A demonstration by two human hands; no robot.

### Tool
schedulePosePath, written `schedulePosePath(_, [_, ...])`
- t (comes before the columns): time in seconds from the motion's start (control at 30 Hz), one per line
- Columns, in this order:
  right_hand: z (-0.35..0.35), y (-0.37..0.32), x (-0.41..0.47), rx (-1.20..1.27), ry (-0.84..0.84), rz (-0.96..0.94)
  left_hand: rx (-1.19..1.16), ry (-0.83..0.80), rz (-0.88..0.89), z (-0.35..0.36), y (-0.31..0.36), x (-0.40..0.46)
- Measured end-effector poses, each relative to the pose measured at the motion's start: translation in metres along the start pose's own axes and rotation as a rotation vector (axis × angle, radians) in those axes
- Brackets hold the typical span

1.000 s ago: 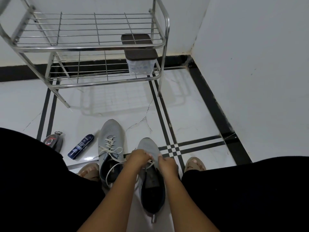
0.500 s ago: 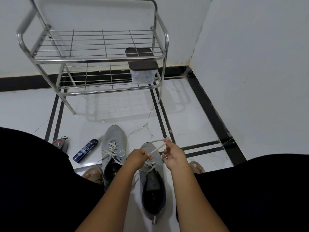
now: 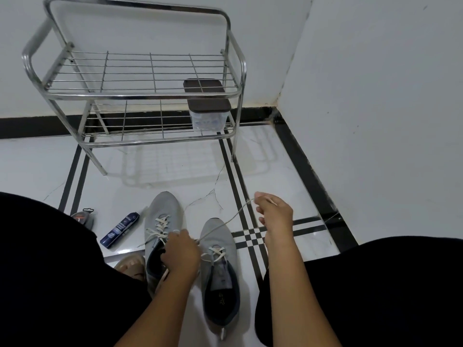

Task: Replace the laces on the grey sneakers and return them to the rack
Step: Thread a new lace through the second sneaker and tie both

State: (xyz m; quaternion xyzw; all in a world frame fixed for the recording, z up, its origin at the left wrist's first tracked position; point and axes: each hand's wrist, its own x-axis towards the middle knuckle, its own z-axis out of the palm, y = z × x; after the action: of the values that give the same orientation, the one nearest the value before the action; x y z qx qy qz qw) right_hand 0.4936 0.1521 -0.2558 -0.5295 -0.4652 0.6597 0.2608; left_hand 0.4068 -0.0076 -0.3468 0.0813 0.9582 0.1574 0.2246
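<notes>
Two grey sneakers stand side by side on the white floor between my knees. The left sneaker (image 3: 162,216) carries a loose cream lace. On the right sneaker (image 3: 217,236) a cream lace (image 3: 226,221) crosses the lower eyelets. My left hand (image 3: 181,254) sits curled between the two shoes at the right shoe's eyelets, gripping the lace there. My right hand (image 3: 274,212) is raised to the right and pinches the lace's free end, so the lace runs taut up from the shoe. The metal shoe rack (image 3: 140,96) stands against the far wall.
A clear box with a brown lid (image 3: 208,106) sits on the rack's lower shelf, right side. A blue tube (image 3: 120,229) and a dark packet (image 3: 84,216) lie on the floor left of the shoes. A white wall closes the right side. My sandalled foot (image 3: 131,265) shows beside the left shoe.
My right hand has drawn the lace end out, up and to the right, away from the shoe, so a long taut length now shows. My left hand stays at the eyelets. The view tilted upward slightly.
</notes>
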Motion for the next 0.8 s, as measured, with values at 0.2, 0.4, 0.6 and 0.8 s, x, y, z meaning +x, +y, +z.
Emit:
schedulePosePath(0.2, [0.026,0.022,-0.009,-0.320,-0.269,-0.048,-0.708,-0.290,0.417,-0.034,0.053,0.004])
schedulePosePath(0.4, [0.023,0.031,0.002,-0.205,-0.175,-0.019,-0.750,-0.278,0.382,-0.025,0.035,0.012])
schedulePosePath(0.6, [0.023,0.043,0.009,-0.254,-0.212,-0.004,-0.814,-0.365,0.380,-0.027,0.037,0.013])
schedulePosePath(0.8, [0.021,0.072,0.020,-0.262,-0.073,0.162,-0.777,-0.331,0.299,-0.010,0.029,0.017])
